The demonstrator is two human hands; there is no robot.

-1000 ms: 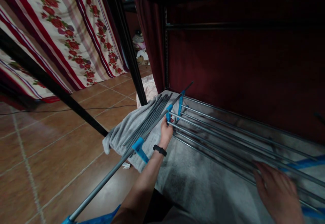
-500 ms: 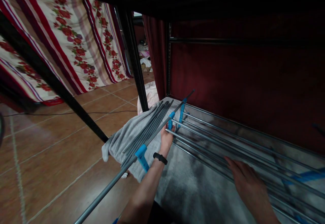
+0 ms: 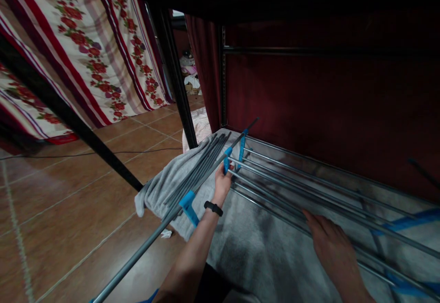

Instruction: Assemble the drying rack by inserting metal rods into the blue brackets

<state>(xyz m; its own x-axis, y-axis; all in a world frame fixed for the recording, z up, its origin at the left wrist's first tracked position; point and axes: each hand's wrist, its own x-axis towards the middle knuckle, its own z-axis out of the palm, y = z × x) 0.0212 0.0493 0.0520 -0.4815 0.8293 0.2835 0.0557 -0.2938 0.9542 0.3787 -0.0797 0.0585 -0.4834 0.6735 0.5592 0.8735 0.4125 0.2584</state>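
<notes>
A folded clothes-drying rack (image 3: 292, 181) of grey metal rods with blue plastic joints lies on a grey blanket (image 3: 261, 248) on a low bunk. My left hand (image 3: 222, 184), a black band on its wrist, is closed round a rod beside a blue joint (image 3: 227, 160) at the rack's left end. My right hand (image 3: 330, 243) lies on the long rods lower right, fingers stretched over them. A long grey pole with a blue clip (image 3: 188, 202) runs from the rack down to the lower left.
A black bed-frame post (image 3: 175, 78) and a slanted black bar (image 3: 68, 115) stand to the left. A floral sheet (image 3: 85, 46) hangs behind. Dark red curtain (image 3: 326, 110) backs the bunk. Brown floor tiles (image 3: 68, 202) with a thin cable lie at left.
My right hand slid left and up along the rods from the lower right corner. The left hand kept its hold on the rack's end. The view shifted slightly.
</notes>
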